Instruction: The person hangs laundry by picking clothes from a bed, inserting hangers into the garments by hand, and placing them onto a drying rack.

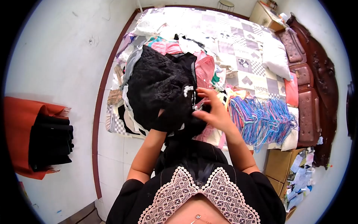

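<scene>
A black garment (156,82) of textured, lacy fabric is spread in front of me over the near part of the bed. White beaded trim (189,90) runs along its right edge. My left hand (161,113) is mostly hidden in the black cloth. Only a bit of a finger or thumb shows, and the hand appears to grip the fabric from below. At the trimmed edge is my right hand (215,111), its fingers apart and curved and its thumb close to the beads. Whether it touches the cloth I cannot tell.
Under and around the garment lies a pile of clothes (204,69), some red checked. Many blue and pink hangers (261,121) lie to the right, near a white pillow (276,56) and the dark headboard (309,112). Cardboard boxes (278,168) stand below. Orange cloth (18,130) hangs left.
</scene>
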Tool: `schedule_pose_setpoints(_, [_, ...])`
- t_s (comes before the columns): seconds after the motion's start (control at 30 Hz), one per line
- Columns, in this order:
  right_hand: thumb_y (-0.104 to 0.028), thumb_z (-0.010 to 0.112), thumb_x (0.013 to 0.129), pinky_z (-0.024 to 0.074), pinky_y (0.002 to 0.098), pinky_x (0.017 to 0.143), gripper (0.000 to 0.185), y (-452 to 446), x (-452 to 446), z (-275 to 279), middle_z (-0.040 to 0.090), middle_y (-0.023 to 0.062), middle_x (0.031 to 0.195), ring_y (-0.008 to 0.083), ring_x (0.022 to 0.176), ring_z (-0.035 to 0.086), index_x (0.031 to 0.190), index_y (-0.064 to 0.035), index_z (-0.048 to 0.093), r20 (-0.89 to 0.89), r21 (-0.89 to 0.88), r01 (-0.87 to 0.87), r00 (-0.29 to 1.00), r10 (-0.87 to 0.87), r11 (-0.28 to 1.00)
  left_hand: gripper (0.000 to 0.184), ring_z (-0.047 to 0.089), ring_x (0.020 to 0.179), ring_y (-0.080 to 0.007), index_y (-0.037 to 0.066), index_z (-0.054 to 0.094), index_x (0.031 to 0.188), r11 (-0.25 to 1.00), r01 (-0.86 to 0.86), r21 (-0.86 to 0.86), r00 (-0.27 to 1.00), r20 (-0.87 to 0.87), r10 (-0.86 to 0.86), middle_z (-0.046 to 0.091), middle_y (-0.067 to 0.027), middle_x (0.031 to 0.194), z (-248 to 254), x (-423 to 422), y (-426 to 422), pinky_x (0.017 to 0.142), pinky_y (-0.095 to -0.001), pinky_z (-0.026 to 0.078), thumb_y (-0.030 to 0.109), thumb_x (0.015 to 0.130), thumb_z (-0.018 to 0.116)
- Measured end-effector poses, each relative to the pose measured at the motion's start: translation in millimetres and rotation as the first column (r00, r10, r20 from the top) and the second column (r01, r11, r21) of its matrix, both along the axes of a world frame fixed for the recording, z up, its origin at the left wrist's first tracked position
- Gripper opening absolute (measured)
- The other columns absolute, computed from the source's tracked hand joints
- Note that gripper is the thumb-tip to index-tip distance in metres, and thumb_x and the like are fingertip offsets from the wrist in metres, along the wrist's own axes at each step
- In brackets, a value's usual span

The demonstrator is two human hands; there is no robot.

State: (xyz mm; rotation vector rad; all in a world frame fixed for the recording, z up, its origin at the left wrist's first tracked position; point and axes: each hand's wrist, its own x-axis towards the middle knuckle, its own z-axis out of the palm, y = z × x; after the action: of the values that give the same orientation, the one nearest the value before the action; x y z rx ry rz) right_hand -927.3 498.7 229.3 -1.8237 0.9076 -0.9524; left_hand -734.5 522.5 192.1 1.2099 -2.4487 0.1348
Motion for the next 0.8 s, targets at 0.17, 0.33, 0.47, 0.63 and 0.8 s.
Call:
schedule_pose_setpoints(0.17, [-0.006, 0.060, 0.077, 0.0460, 0.0266, 0.059, 0.019, -21, 5, -56, 0.057, 0.0030, 0.076, 0.0146, 0.065, 0.057, 0.094, 0.0001, 0.054, 0.102, 0.145, -0.114, 0.990, 0.100, 0.983, 0.038, 0.050, 0.110, -0.0234, -0.002, 0.045, 0.122, 0.998, -0.013, 0.055, 0.995, 0.098, 0.008, 0.051, -0.0138, 0.119, -16, -16, -4, 0.099, -0.0319, 0.036, 0.010, 0.087, 0.038])
schedule_pose_setpoints(0.33, [-0.016, 0.052, 0.088, 0.0313, 0.0174, 0.044, 0.015, -44, -13, -54, 0.054, -0.0043, 0.064, 0.0041, 0.047, 0.045, 0.080, -0.0056, 0.059, 0.542, 0.621, -0.009, 0.727, -0.422, 0.783, 0.038, 0.053, 0.103, -0.0199, 0.002, 0.044, 0.117, 0.698, 0.338, 0.631, -0.327, -0.616, 0.716, 0.051, -0.0121, 0.116, -18, -38, -1, 0.085, -0.0325, 0.043, 0.031, 0.093, 0.044])
schedule_pose_setpoints(0.47, [-0.021, 0.057, 0.088, 0.0314, 0.0194, 0.043, 0.019, -48, -19, -59, 0.050, -0.0047, 0.060, 0.0033, 0.047, 0.041, 0.075, -0.0059, 0.057, 0.473, 0.558, 0.107, 0.774, -0.421, 0.823, 0.047, 0.048, 0.106, -0.0208, 0.007, 0.030, 0.124, 0.884, -0.001, 0.468, 0.024, -0.883, 0.468, 0.042, -0.0122, 0.122, -9, -76, 11, 0.085, -0.0319, 0.041, 0.026, 0.089, 0.054])
schedule_pose_setpoints(0.63, [-0.015, 0.054, 0.088, 0.0321, 0.0180, 0.043, 0.015, -38, -32, -54, 0.047, -0.0046, 0.058, 0.0023, 0.046, 0.042, 0.082, -0.0021, 0.058, 0.553, 0.357, -0.326, 0.829, 0.083, 0.875, 0.063, 0.052, 0.096, -0.0180, 0.004, 0.023, 0.127, 0.804, 0.043, 0.593, 0.137, -0.801, 0.583, 0.051, -0.0105, 0.108, -17, -97, -10, 0.085, -0.0312, 0.042, 0.005, 0.079, 0.064])
schedule_pose_setpoints(0.8, [-0.012, 0.054, 0.086, 0.0317, 0.0184, 0.043, 0.012, -50, -70, -45, 0.044, -0.0054, 0.055, 0.0025, 0.046, 0.042, 0.078, -0.0035, 0.057, 0.425, 0.400, -0.367, 0.886, 0.185, 0.840, 0.033, 0.054, 0.097, -0.0150, -0.002, 0.047, 0.111, 0.793, -0.208, 0.573, 0.328, -0.722, 0.609, 0.057, -0.0085, 0.104, -25, -75, -17, 0.087, -0.0283, 0.042, -0.001, 0.080, 0.057])
